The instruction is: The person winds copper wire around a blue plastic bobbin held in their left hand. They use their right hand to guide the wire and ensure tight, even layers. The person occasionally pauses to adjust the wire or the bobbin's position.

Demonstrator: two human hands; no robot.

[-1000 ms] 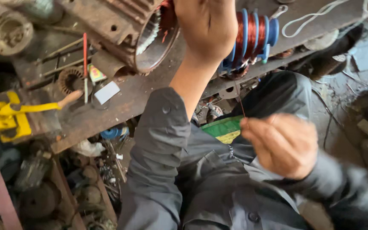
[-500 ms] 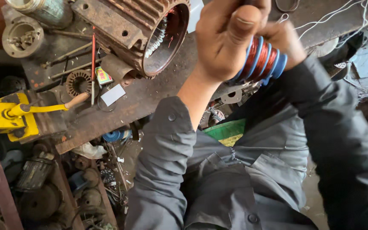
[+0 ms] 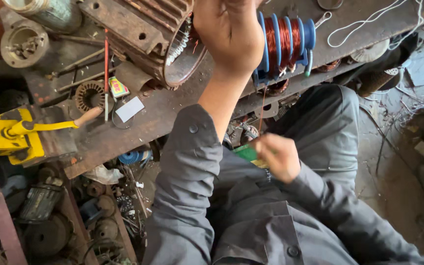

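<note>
Rusty motor housing (image 3: 148, 34), yellow tool (image 3: 6, 137) (left), white cord (image 3: 369, 22).

In the upper middle of the frame the rusty motor housing (image 3: 148, 39) and the blue winding former (image 3: 285, 41) stand close, with only a narrow gap between them. The workbench (image 3: 123, 132) at the left is crowded by a yellow vise (image 3: 6, 137). Lower right, over the grey clothing, is open room.

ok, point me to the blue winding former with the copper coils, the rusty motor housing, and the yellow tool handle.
blue winding former (image 3: 286, 45): head view, on the copper coils between the blue flanges.
rusty motor housing (image 3: 143, 29): head view, on the ribbed outer shell.
yellow tool handle (image 3: 45, 127): head view, on the yellow bar left of its wooden grip.
</note>
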